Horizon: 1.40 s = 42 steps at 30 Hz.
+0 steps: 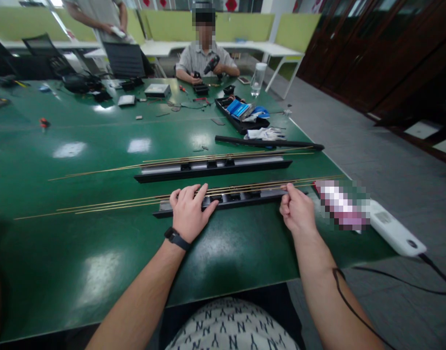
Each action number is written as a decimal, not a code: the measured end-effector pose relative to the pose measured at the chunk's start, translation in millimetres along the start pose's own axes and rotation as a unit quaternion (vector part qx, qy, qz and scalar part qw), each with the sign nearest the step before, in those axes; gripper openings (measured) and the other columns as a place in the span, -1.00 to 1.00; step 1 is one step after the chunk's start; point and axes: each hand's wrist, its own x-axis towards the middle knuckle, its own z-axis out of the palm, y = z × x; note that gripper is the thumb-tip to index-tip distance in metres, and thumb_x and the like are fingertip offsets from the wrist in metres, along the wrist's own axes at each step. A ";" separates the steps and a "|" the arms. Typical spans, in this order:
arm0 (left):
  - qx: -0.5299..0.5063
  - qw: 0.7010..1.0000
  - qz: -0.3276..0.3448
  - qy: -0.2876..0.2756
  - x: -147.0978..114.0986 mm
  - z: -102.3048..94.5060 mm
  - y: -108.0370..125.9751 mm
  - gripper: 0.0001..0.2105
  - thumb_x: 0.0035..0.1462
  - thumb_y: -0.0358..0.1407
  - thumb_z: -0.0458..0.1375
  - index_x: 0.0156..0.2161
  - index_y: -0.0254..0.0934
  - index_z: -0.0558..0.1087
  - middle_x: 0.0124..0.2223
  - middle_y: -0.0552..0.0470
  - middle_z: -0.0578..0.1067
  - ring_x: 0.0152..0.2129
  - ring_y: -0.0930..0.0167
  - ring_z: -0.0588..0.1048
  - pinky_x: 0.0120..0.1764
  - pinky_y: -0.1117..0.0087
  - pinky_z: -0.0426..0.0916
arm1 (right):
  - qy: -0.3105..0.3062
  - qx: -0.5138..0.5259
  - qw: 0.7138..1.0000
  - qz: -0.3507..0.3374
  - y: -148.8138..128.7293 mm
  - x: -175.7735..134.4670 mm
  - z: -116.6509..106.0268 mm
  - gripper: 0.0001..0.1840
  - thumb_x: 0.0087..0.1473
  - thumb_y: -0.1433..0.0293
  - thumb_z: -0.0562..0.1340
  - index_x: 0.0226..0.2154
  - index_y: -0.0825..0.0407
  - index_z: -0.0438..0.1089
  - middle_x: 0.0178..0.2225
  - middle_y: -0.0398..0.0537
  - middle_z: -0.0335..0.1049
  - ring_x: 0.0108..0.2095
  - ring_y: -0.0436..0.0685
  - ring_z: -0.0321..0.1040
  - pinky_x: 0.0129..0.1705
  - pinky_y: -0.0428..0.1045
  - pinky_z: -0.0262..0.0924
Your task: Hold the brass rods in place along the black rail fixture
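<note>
Several long thin brass-coloured rods (113, 204) lie lengthwise over a black-and-silver channel (259, 197) close to me. My left hand (190, 206) rests palm down on the rods and channel, its fingers spread and a dark watch on the wrist. At the channel's right end, my right hand (298, 209) is closed with thumb and forefinger pinched at the rods; the fingertips' hold is partly hidden. Farther back a second black-and-silver channel (212, 170) lies roughly parallel, with more brass-coloured rods along it.
A black bar (266, 142) and white gloves (265, 133) lie behind the channels, near a black tray (241, 125) of blue items. On the right are a pink packet (341, 206) and a corded white device (396, 231). A person across the table holds a drill (211, 64).
</note>
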 end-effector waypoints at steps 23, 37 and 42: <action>0.001 1.000 0.001 0.001 0.2 1.1 -0.8 -0.54 0.32 0.01 0.17 0.21 -0.13 0.47 0.15 -0.18 0.55 0.11 0.11 0.46 0.23 -0.04 0.08 | 0.003 -0.012 1.000 -0.009 0.6 1.1 0.1 -0.63 0.01 0.11 0.48 -0.35 0.04 0.47 -0.70 -0.31 0.22 -0.83 -0.13 -0.02 -0.85 -0.21 -0.17; -0.004 1.000 0.002 0.005 0.5 -0.6 0.0 -0.56 0.33 0.00 0.17 0.21 -0.14 0.48 0.15 -0.19 0.55 0.12 0.11 0.46 0.22 -0.04 0.08 | -0.011 -0.026 0.999 -0.024 3.4 -3.9 2.1 -0.54 -0.01 0.02 0.49 -0.33 0.08 0.52 -0.73 -0.30 0.24 -0.84 -0.14 -0.03 -0.86 -0.21 -0.18; 0.000 1.000 0.004 0.008 0.5 0.4 -0.2 -0.56 0.32 0.00 0.18 0.19 -0.15 0.49 0.14 -0.20 0.56 0.11 0.12 0.47 0.21 -0.04 0.09 | -0.010 -0.042 0.999 -0.029 7.9 -2.8 1.5 -0.51 -0.03 -0.02 0.49 -0.36 0.07 0.50 -0.72 -0.28 0.26 -0.84 -0.13 0.00 -0.86 -0.21 -0.19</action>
